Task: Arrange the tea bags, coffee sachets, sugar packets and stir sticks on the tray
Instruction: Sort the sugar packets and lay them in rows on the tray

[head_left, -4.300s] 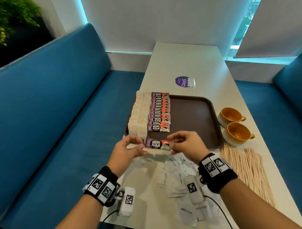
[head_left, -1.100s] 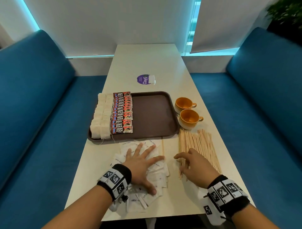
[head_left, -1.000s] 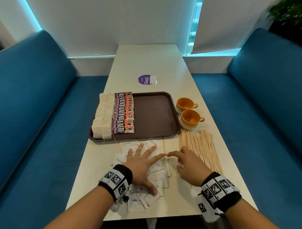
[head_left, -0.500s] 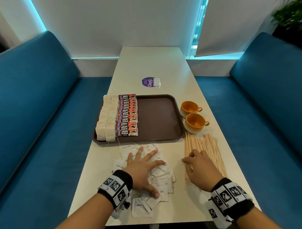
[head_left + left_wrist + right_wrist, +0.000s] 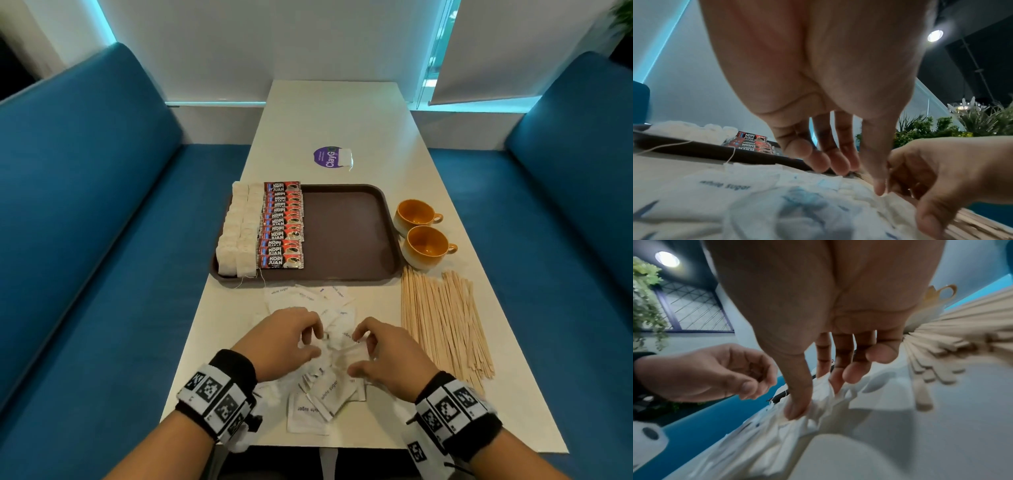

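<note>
Sugar packets (image 5: 322,397) read "white sugar"; sachets (image 5: 282,224) "KOPI JUAN".

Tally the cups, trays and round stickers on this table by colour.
Orange cups: 2
Brown tray: 1
Purple sticker: 1
Total: 4

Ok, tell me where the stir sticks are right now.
In the head view the stir sticks lie loose on the table's right side, off the tray, just in front of the nearer orange cup.
</note>
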